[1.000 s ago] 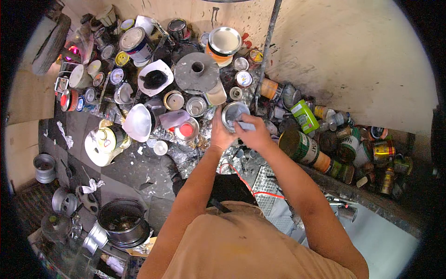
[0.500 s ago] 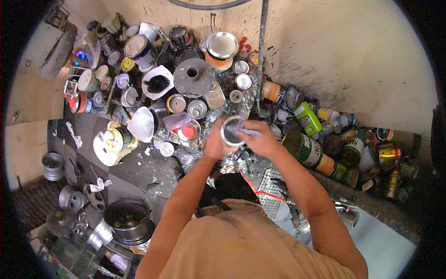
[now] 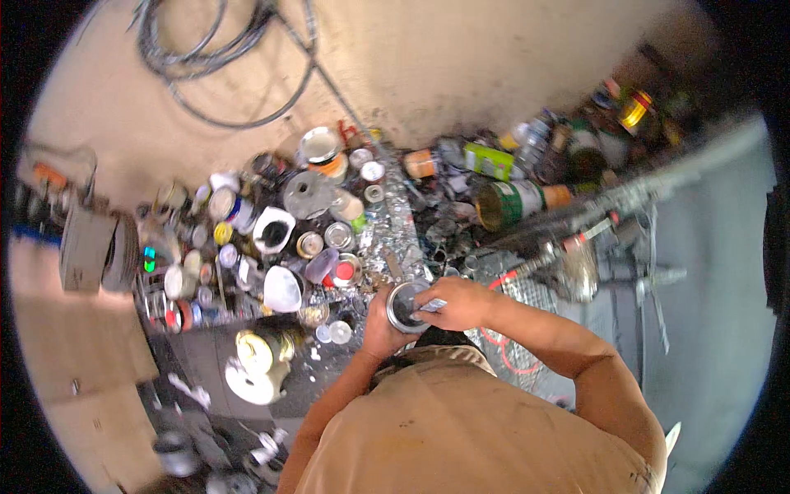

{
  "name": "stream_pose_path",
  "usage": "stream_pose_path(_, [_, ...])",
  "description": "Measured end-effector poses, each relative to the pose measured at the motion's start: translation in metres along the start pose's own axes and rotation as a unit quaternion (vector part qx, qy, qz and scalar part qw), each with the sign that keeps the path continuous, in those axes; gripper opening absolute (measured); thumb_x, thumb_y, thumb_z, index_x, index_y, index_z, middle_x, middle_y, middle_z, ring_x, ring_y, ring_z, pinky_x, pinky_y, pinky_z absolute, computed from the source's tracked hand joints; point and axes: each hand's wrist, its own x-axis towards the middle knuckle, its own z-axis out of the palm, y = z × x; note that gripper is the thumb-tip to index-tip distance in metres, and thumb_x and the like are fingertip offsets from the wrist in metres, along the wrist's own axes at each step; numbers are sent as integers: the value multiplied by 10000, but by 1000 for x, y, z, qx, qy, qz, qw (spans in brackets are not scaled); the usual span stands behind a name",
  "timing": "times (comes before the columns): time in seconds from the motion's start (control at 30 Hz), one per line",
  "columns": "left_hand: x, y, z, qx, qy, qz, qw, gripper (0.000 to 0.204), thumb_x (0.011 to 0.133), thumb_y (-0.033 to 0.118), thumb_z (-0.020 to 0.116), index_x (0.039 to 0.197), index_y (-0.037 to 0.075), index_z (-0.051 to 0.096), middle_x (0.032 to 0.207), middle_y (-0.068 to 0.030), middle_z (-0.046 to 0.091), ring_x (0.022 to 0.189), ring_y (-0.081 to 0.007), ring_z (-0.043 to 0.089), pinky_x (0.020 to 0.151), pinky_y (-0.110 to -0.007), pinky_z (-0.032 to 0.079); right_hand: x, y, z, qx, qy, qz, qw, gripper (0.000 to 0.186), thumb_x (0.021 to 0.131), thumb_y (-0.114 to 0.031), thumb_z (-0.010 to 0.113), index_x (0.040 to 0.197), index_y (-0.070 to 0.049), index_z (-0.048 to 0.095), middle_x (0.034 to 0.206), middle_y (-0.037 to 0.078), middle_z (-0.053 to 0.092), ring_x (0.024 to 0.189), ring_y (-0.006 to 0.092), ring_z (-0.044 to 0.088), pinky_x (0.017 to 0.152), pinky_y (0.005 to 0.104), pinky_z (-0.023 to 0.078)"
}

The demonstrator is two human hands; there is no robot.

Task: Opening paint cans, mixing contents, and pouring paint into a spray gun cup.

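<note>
1. Right hand (image 3: 455,303) is closed, fingers pinching a pale grey flat strip (image 3: 433,305). I can't name the strip's kind.
2. Left hand (image 3: 380,331) is curled around the left side of a silver-rimmed round metal can (image 3: 401,305) with a dark grey interior. I read that as a grip, palm against the wall.
3. Key relation: can sits between both hands, just in front of the tan shirt (image 3: 432,412), short of the near end of the cluttered, silver-speckled table (image 3: 395,237). From the right hand, the mouth lies directly left; fingertips and strip overlap its right half. Both hands are about equally near, left on the wall, right over the rim.
4. Axes: mouth faces up toward my camera; the strip's visible part runs roughly left-right, slightly skewed. Can't confirm its true length, most is inside the fist.
5. Nearby: silver round tin with a red centre (image 3: 345,271), beyond and left of the can; dark green and white can (image 3: 510,204) on its side, farther right.
6. Hidden: can's base and most of its wall, left fingertips, strip's inner end. I can't tell if the strip touches the inside, or whether the dark grey is liquid or coating.
7. Motion blur smears the lower left; orange-red hose (image 3: 520,366) is partly behind the right forearm.
</note>
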Motion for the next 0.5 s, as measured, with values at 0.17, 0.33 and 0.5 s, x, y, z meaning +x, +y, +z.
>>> stream_pose_path(0.17, [-46, 53, -17, -6, -3, 34, 999, 827, 592, 216, 966, 1304, 16, 596, 1236, -191, 679, 1150, -373, 681, 986, -444, 544, -47, -44, 47, 26, 138, 78, 987, 168, 954, -246, 725, 1051, -114, 763, 962, 191, 751, 892, 409, 724, 791, 501, 577])
stream_pose_path(0.33, [-104, 39, -20, -57, -85, -11, 995, 991, 487, 134, 1003, 1356, 29, 539, 1273, -171, 658, 1146, -314, 680, 984, -426, 547, -112, -113, 77, 96, 91, 164, 978, 186, 977, -266, 711, 1063, -105, 749, 952, 199, 747, 917, 414, 715, 796, 494, 568])
stream_pose_path(0.5, [-132, 69, -9, -6, -162, 94, 982, 812, 476, 197, 1006, 1171, 49, 613, 1092, -131, 691, 1026, -346, 690, 921, -433, 547, -146, -122, 123, 110, 216, 175, 954, 213, 986, -284, 694, 1033, -80, 736, 936, 213, 738, 895, 431, 706, 791, 499, 561])
